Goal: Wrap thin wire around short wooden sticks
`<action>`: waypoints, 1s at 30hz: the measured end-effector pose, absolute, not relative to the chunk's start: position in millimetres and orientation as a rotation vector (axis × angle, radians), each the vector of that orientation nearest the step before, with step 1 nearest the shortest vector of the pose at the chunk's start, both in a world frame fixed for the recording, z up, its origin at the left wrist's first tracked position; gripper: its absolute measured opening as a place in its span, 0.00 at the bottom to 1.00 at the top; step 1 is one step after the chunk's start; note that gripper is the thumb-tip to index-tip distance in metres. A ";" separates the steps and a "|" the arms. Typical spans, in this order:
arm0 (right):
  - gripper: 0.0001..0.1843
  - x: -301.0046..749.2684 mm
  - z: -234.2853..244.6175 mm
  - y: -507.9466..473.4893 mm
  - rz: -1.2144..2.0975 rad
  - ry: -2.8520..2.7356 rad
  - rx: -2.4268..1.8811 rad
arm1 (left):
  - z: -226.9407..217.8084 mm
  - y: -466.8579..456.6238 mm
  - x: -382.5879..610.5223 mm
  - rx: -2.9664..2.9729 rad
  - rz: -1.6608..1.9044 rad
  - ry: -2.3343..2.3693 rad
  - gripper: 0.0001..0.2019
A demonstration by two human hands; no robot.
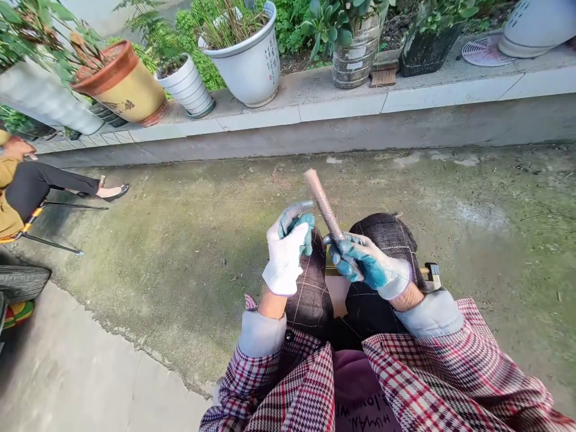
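Both my hands wear white gloves with teal palms and hover over my knees in dark checked trousers. My right hand (369, 267) is closed round the lower end of a brownish rod (320, 201) that slants up and to the left. My left hand (290, 246) is just left of the rod, fingers curled loosely, one fingertip near the rod's shaft; nothing shows inside it. My sleeves are red plaid with grey cuffs.
A small hammer-like tool (432, 273) lies behind my right wrist. Potted plants line a raised concrete ledge (342, 105): a white pot (252, 60), a ribbed white pot (186, 87), a yellow pot (123, 84). A seated person's leg (54, 183) and a tyre (22, 282) are at the left.
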State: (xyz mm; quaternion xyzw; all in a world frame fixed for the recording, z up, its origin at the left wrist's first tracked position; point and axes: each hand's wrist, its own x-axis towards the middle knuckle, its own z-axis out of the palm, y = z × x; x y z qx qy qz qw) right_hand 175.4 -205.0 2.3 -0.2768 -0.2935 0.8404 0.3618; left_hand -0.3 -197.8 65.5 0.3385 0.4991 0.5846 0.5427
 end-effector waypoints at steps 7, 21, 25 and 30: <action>0.19 155.2 -2.3 -217.0 2.169 -0.744 -0.868 | 34.9 -214.8 -12.5 0.717 1.406 1.292 0.12; 0.18 164.0 9.0 -243.0 0.816 -1.614 -1.448 | 41.6 -213.3 1.4 0.686 1.275 1.240 0.09; 0.15 148.7 29.1 -249.1 0.714 -1.625 -1.388 | 43.1 -213.1 2.3 0.592 1.309 1.251 0.08; 0.23 128.8 25.2 -243.6 1.160 -1.471 -1.305 | 40.8 -214.3 -0.8 0.559 1.344 1.221 0.09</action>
